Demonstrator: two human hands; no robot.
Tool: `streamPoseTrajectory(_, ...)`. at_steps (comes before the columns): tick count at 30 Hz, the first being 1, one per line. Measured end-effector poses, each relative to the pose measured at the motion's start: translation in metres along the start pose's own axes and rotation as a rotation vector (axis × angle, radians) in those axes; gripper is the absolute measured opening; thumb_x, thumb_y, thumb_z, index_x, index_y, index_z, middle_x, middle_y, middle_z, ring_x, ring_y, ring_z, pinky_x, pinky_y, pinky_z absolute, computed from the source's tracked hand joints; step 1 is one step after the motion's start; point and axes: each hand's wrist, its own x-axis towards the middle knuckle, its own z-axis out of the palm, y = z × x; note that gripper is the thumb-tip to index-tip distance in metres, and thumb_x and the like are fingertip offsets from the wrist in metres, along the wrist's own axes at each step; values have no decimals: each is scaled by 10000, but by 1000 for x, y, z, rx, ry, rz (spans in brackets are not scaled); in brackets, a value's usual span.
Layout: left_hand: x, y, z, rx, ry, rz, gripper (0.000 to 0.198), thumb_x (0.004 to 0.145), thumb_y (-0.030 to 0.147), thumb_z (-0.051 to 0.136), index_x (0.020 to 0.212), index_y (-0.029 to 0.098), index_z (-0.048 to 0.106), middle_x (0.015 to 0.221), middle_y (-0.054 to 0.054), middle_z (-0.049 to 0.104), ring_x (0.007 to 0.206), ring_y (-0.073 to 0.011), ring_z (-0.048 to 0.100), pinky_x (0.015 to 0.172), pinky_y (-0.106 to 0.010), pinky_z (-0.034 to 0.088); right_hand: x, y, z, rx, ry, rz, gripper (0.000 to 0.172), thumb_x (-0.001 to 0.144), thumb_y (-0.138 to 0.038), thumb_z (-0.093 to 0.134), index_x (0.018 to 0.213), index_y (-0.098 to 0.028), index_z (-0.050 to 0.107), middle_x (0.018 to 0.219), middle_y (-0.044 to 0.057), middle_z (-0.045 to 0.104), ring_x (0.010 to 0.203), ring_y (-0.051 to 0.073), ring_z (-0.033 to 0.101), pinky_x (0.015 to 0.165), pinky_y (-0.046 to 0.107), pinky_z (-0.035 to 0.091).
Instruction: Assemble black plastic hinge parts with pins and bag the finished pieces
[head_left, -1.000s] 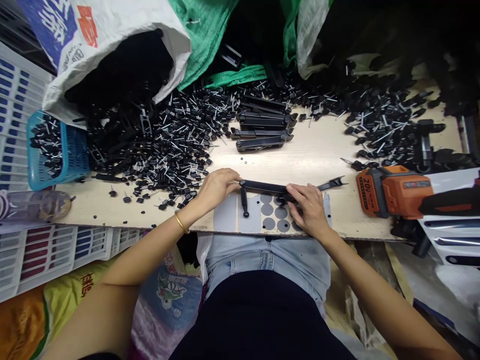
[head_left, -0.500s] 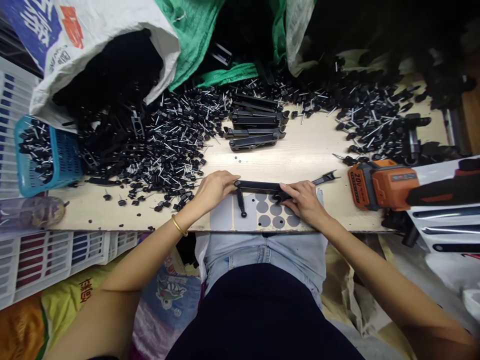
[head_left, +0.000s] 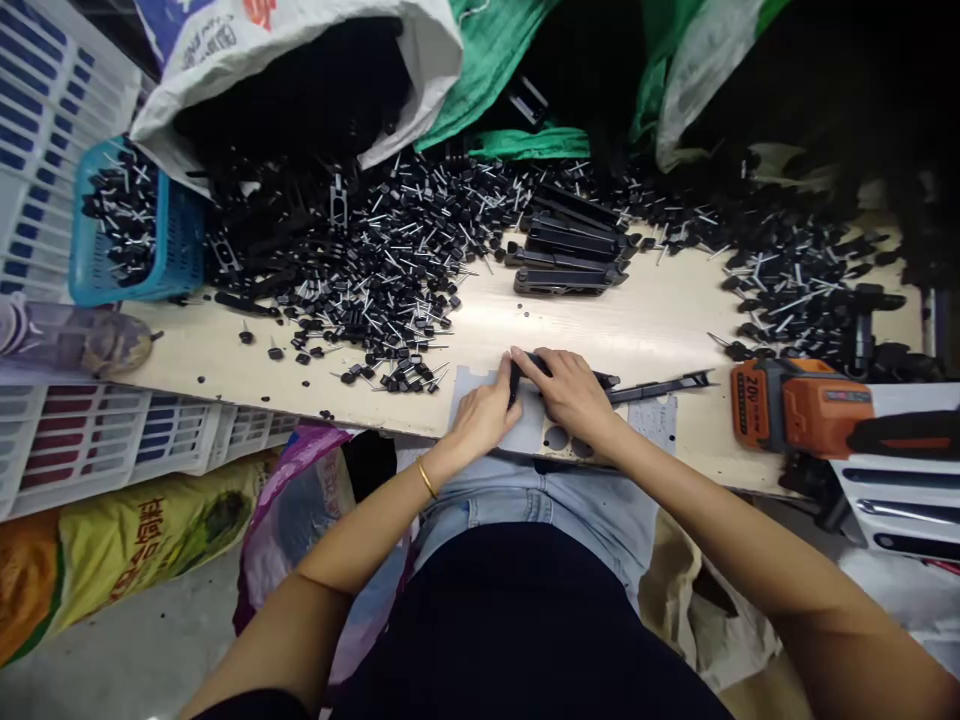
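Both my hands meet over a long black plastic bar [head_left: 604, 380] lying on a grey sheet with round dark pads [head_left: 556, 437] at the near edge of the wooden table [head_left: 660, 320]. My left hand [head_left: 484, 410] is closed on the bar's left end. My right hand [head_left: 571, 393] lies over the bar's middle with fingers curled on it, hiding most of it. A second thin black bar [head_left: 660, 385] sticks out to the right. Several finished black bars [head_left: 570, 255] are stacked further back.
A big heap of small black knobs with metal pins [head_left: 390, 260] covers the table's back and right. A blue basket [head_left: 142, 230] with more knobs stands at the left, a white sack [head_left: 300, 60] behind it. An orange cordless drill [head_left: 802, 405] lies at the right.
My hands have come close together over the bar; the left hand moved right to its end. The downward-pointing small arm of the bar no longer shows. The camera has swung left.
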Motion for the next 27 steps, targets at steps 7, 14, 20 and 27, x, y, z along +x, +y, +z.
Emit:
streamPoseTrajectory(7, 3, 15, 2, -163, 28, -75, 729, 878, 282, 480, 1459, 3, 141, 1017, -233, 678, 891, -322, 682, 760, -385, 506, 0, 1, -3, -34, -10, 17, 660, 811, -35, 396, 1453, -170, 331, 1141, 157, 554, 971, 263, 514, 825, 399, 438)
streamPoseTrajectory(14, -3, -29, -53, -14, 286, 32, 403, 901, 157, 393, 1274, 97, 534, 931, -134, 706, 893, -253, 666, 825, -368, 496, -3, 9, -27, 521, 298, 123, 612, 829, -88, 400, 1423, -225, 344, 1222, 109, 584, 1103, 228, 565, 932, 437, 475)
streamPoseTrajectory(20, 42, -6, -62, 59, 340, 554, 393, 874, 265, 546, 1239, 120, 550, 1122, -119, 634, 1070, -247, 563, 960, -382, 425, -74, 2, -61, 729, 413, 568, 204, 875, -238, 478, 941, -201, 667, 786, 41, 700, 683, 173, 665, 663, 336, 549)
streamPoseTrajectory(27, 51, 27, -29, 169, 23, 657, 198, 893, 212, 534, 1080, 159, 568, 1064, -100, 631, 986, -225, 611, 799, -309, 482, -111, 11, -32, 993, 475, 907, 279, 769, -453, 639, 860, -190, 657, 782, 65, 711, 688, 201, 672, 583, 312, 536)
